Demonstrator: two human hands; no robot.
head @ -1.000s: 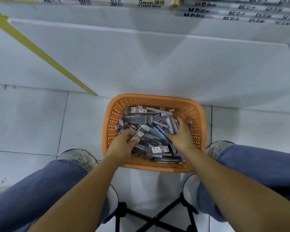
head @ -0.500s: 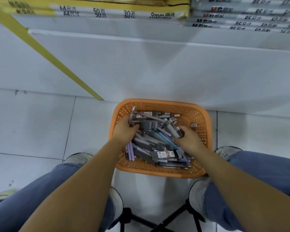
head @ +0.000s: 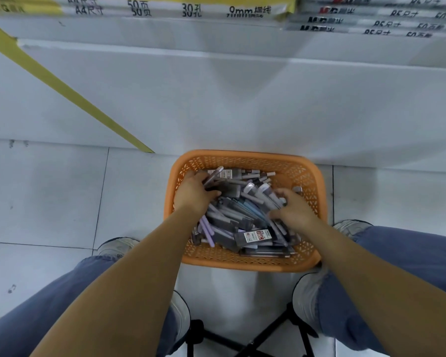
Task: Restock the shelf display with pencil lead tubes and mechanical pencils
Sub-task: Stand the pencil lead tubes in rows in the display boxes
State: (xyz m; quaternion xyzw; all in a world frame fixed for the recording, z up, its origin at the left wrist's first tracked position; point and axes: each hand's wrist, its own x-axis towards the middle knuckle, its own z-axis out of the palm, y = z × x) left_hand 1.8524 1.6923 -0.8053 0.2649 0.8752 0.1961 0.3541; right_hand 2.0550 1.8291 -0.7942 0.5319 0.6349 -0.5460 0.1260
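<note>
Orange plastic lattice basket (head: 245,264) on white floor tiles (head: 49,197), against the white shelf base (head: 216,99). Heaped inside, crisscrossed: dark grey pencil lead tubes (head: 255,237) with red-and-white labels, and lilac and blue mechanical pencils (head: 207,231).

Left hand (head: 193,193) at the basket's far-left corner, fingers and thumb curled round a small bundle (head: 215,176), one pale pencil poking out above. Right hand (head: 292,211) dug into the heap, fingers bent; cannot tell if it grips anything.

Judgement: pieces are light, rigid, slick plastic and likely to fan out. Gather them parallel, mid-barrel. Leads brittle, so avoid drops.
</note>
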